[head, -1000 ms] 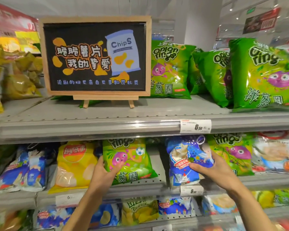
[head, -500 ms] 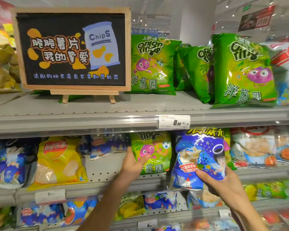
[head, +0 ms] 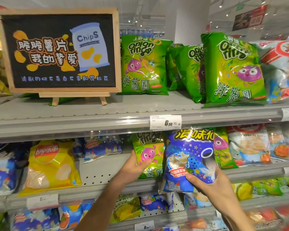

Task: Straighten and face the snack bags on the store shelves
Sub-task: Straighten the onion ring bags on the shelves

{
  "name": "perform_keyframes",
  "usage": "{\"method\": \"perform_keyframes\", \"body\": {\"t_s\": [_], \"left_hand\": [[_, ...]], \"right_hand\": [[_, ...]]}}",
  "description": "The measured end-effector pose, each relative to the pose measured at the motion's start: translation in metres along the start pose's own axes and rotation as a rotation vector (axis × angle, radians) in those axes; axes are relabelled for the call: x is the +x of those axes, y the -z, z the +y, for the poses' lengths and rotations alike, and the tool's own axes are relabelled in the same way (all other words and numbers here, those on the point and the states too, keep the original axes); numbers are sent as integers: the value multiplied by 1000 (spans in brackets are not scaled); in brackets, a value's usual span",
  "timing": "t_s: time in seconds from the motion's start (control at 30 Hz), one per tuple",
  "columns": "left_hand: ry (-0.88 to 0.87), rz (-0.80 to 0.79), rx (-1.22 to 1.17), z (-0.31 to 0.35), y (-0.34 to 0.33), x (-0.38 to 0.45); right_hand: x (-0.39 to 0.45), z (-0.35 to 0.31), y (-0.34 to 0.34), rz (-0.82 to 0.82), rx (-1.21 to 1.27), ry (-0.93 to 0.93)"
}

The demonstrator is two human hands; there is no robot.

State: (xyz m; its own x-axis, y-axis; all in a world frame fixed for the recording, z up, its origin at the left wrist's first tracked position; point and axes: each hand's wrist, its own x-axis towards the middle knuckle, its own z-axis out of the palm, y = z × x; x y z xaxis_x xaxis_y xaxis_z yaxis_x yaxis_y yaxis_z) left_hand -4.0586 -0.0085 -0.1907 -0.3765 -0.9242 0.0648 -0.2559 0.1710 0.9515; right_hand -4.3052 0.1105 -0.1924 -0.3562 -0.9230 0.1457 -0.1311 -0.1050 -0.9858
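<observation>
My right hand [head: 212,184] grips the lower edge of a blue snack bag [head: 188,157], held upright in front of the middle shelf [head: 97,174]. My left hand [head: 133,165] holds the left side of a green onion rings bag [head: 148,154] that stands on that shelf just left of the blue bag. Another green onion rings bag [head: 223,147] shows behind the blue bag on the right. On the top shelf [head: 73,114] stand three green onion rings bags [head: 143,64], the middle one turned sideways.
A chalkboard chips sign [head: 60,50] stands on the top shelf at left. A yellow Lay's bag [head: 50,164] and blue bags [head: 102,147] sit left on the middle shelf, white shrimp-chip bags [head: 250,145] at right. More bags fill the bottom shelf [head: 150,212].
My right hand has lifted the blue bag up and forward off the shelf. My left hand has slid the green onion rings bag to the right, beside it.
</observation>
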Motion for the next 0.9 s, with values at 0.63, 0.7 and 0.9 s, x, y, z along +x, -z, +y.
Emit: {"method": "perform_keyframes", "body": {"t_s": [0.63, 0.7, 0.9], "left_hand": [[-276, 807, 716, -77, 149, -150], [-257, 809, 743, -88, 169, -160], [-178, 633, 756, -112, 196, -175]], "right_hand": [[-32, -18, -205, -27, -216, 151], [-32, -20, -230, -29, -211, 183], [-21, -13, -264, -79, -109, 140]]}}
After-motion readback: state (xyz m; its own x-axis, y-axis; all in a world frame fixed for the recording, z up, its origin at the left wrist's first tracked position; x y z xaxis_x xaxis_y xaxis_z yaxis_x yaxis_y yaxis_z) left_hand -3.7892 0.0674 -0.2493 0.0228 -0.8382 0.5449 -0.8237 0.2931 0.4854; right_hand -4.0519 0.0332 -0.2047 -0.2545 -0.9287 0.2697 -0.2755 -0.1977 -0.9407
